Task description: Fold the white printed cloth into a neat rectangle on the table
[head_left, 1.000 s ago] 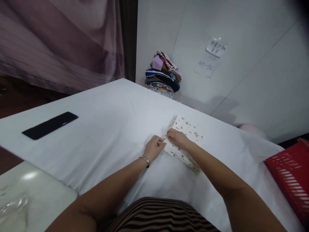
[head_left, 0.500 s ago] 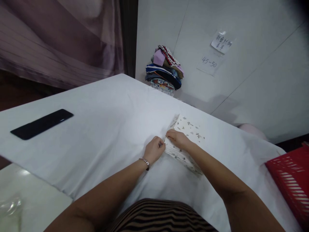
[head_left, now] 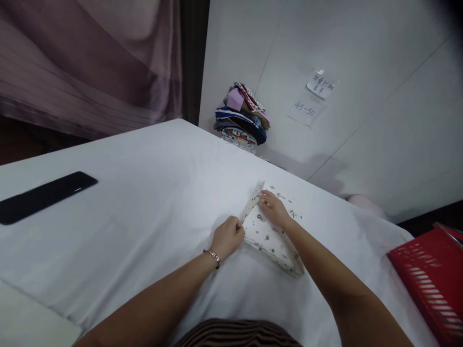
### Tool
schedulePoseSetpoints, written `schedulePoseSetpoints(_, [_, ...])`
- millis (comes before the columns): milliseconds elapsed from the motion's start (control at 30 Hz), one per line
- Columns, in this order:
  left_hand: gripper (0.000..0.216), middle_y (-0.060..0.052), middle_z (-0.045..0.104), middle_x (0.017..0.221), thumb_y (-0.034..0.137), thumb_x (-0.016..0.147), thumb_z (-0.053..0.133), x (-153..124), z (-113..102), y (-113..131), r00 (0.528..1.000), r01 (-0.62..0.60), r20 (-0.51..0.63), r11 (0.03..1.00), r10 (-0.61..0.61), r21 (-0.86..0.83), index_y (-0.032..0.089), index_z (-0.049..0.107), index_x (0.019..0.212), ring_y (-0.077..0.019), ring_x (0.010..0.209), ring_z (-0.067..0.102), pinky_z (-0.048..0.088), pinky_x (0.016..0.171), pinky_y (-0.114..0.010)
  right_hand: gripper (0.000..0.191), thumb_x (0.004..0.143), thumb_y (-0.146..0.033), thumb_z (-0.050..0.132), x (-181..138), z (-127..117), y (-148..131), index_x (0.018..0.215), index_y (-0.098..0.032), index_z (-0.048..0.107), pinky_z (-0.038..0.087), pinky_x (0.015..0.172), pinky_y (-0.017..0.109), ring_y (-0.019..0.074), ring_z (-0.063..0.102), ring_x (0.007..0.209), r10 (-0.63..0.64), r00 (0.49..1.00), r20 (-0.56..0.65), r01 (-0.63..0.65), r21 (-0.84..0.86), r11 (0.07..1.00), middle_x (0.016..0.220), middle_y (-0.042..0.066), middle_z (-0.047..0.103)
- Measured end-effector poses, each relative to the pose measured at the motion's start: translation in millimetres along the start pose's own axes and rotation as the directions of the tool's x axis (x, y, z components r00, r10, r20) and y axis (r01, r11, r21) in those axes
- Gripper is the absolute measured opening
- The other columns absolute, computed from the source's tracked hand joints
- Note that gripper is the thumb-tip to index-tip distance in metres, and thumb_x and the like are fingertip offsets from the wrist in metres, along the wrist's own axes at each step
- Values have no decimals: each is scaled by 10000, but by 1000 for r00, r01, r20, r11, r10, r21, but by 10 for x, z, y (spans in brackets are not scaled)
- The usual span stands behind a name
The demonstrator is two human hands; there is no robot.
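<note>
A folded white cloth (head_left: 269, 234) printed with small dark motifs lies on the white-covered table in front of me. At its left corner, my left hand (head_left: 227, 236) is closed, thumb and fingers pinching the edge. A bracelet is on that wrist. My right hand (head_left: 274, 207) rests on top of the cloth farther up the same side, its fingers bent over the raised left edge and gripping it. Several layers show along the cloth's near side. My right forearm covers part of its right side.
A flat black slab (head_left: 47, 196) with rounded corners lies at the left of the white table cover (head_left: 155, 193). Beyond the far edge stands a stack of folded clothes (head_left: 240, 118) by the wall. A red slotted basket (head_left: 427, 279) is at the right.
My right hand has slid up along the cloth's left edge, away from my left hand, which still pinches the corner. The whole view has shifted slightly.
</note>
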State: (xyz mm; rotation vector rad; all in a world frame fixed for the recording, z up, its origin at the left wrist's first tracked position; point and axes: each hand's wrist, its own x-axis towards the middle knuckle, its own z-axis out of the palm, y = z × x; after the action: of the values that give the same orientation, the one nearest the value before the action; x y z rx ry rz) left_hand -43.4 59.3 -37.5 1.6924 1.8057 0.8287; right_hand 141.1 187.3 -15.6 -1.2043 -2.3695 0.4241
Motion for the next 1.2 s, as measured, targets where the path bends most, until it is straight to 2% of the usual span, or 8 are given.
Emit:
schedulePoseSetpoints(67, [54,15,565,757,216,789,461,-5,-12,2,1000,-3,11,1000,3,-2,198,497,754,-115,663,515,327,583,-245,288,818,-239,471,43,-18,89,1040,-192,649,449,903,346,191,586,976,60,996,-63,-62,-27,998,1230,85,548])
schedulePoseSetpoints(133, [52,15,565,763,219,790,459,-9,-21,3,1000,-6,18,1000,6,0,199,494,758,-118,673,519,327,588,-246,282,814,-223,459,84,-34,147,1008,-195,663,421,944,355,204,553,1054,66,995,-72,-71,-75,995,1175,78,581])
schedulePoseSetpoints(267, [47,12,564,779,214,785,457,-7,-26,1,1000,-8,28,1000,8,1,199,495,760,-120,688,522,322,596,-248,324,843,-205,415,160,-71,151,1074,-218,642,394,975,348,198,516,1123,-1,998,68,13,-170,985,1261,55,537])
schedulePoseSetpoints(400, [42,15,559,773,206,780,454,0,-25,-8,1000,-20,19,1000,20,-2,201,486,754,-117,673,513,316,591,-247,318,854,-193,413,239,-94,111,1070,-241,641,418,941,336,197,530,1111,9,983,183,33,-224,974,1316,29,500])
schedulePoseSetpoints(733, [41,12,551,786,210,781,449,-1,-15,-16,999,-31,29,1000,31,-1,203,483,760,-119,676,507,316,594,-247,258,854,-167,405,345,-60,124,926,-215,648,407,955,333,175,519,1126,-23,977,211,69,-212,975,1264,32,546])
schedulePoseSetpoints(900, [35,10,555,789,210,782,449,-12,-26,-12,999,-37,22,999,37,-5,204,478,764,-122,685,509,319,604,-248,308,878,-226,396,323,-23,130,1102,-226,608,376,996,329,178,486,1169,11,985,171,31,-239,970,1280,35,534])
schedulePoseSetpoints(1067, [82,13,577,829,210,791,452,-27,-16,-33,1000,-19,12,998,19,-61,215,499,858,-121,706,526,337,614,-244,601,841,-446,477,321,-33,213,1365,-168,379,296,1055,393,254,295,1318,191,980,59,-163,-323,932,1458,92,304])
schedulePoseSetpoints(1200, [175,10,588,916,194,801,438,-30,-13,-39,999,-32,22,995,34,-93,229,522,951,-118,751,536,359,648,-240,663,850,-506,425,365,10,328,1387,-130,333,221,1083,394,247,233,1349,233,965,119,-179,-351,919,1467,125,278])
